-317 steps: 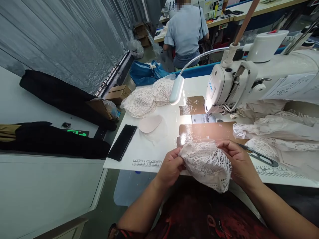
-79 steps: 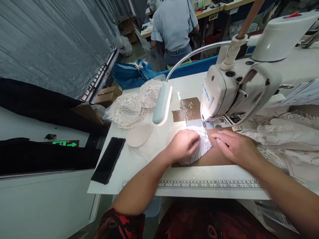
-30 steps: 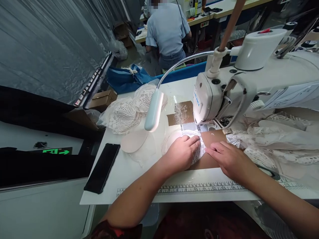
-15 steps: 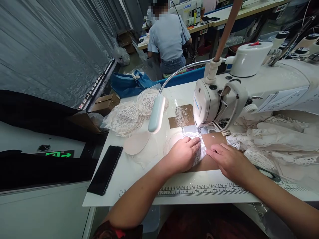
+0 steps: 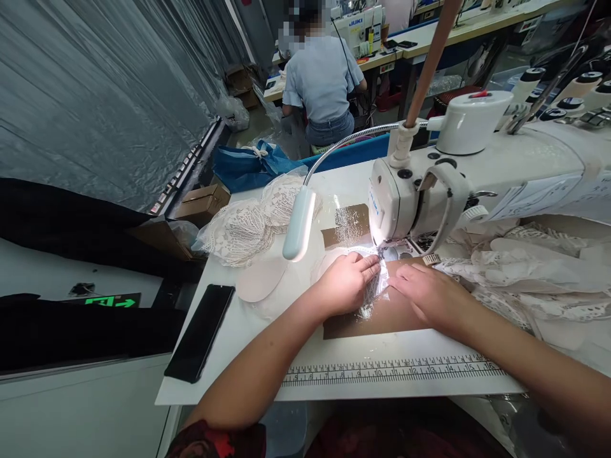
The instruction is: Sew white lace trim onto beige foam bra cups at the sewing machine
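A piece of white lace fabric [image 5: 379,291] lies at the needle end of a white sewing machine [image 5: 389,200], its far edge by the presser foot. My left hand [image 5: 351,283] rests on the lace with its fingers stretched out flat, pointing at the foot. My right hand [image 5: 424,292] holds the right edge of the lace between thumb and bent fingers; the exact grip is partly hidden. Brown tape [image 5: 382,318] covers the tabletop under the lace. Part of the fabric is hidden beneath my left hand.
A lamp [image 5: 300,222] on a bendy neck hangs left of the machine. Lace cups [image 5: 243,230], a beige oval pad [image 5: 261,278] and a black phone [image 5: 200,332] lie left. Lace pieces [image 5: 539,264] are heaped right. A printed ruler [image 5: 382,371] runs along the front edge. A person [image 5: 319,83] sits ahead.
Both hands have moved slightly away from me with the lace, bringing its edge up to the presser foot. More brown tape shows in front of them. The view has shifted a little.
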Available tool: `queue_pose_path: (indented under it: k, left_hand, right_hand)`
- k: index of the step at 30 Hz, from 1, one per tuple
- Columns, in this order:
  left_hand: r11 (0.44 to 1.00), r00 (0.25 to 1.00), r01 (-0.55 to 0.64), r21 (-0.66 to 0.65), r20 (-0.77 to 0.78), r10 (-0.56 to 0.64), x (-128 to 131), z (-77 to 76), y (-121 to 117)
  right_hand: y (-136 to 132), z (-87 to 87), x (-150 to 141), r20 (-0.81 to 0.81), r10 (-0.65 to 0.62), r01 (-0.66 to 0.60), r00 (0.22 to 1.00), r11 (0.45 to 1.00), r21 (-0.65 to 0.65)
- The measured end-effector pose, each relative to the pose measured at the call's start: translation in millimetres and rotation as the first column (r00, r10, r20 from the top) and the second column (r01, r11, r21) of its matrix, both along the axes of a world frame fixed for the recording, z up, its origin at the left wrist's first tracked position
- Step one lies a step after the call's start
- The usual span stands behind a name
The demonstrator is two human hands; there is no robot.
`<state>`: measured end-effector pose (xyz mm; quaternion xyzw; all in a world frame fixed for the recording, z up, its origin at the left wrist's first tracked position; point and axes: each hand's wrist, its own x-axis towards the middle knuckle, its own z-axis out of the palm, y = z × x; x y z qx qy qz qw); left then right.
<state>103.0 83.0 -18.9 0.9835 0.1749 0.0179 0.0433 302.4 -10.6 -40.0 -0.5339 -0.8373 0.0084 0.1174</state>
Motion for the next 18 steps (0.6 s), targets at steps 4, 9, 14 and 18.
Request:
queue_pose_path:
  k: [4, 9, 14, 18]
  left_hand:
    - [1.000, 0.999, -0.021, 0.022, -0.037, 0.022, 2.1, 4.1, 9.5]
    - [1.000, 1.000, 0.015, 0.016, 0.015, -0.015, -1.0, 2.0, 12.5]
    - [0.995, 0.993, 0.088, -0.036, 0.085, -0.085, -5.1, -3.1, 10.7]
    - [0.997, 0.994, 0.066, -0.037, 0.092, -0.063, -5.3, -7.0, 18.4]
  right_hand:
    - [4.3, -5.6, -2.2, 0.018, -0.055, 0.054, 0.998, 0.998, 0.038]
    - [1.7, -8.4, -3.1, 0.022, -0.073, 0.071, 0.997, 0.996, 0.052]
    - [4.2, 0.3, -3.0, 0.054, -0.070, 0.067, 0.996, 0.996, 0.063]
    - [9.5, 8.4, -5.1, 0.093, -0.116, 0.114, 0.989, 0.993, 0.034]
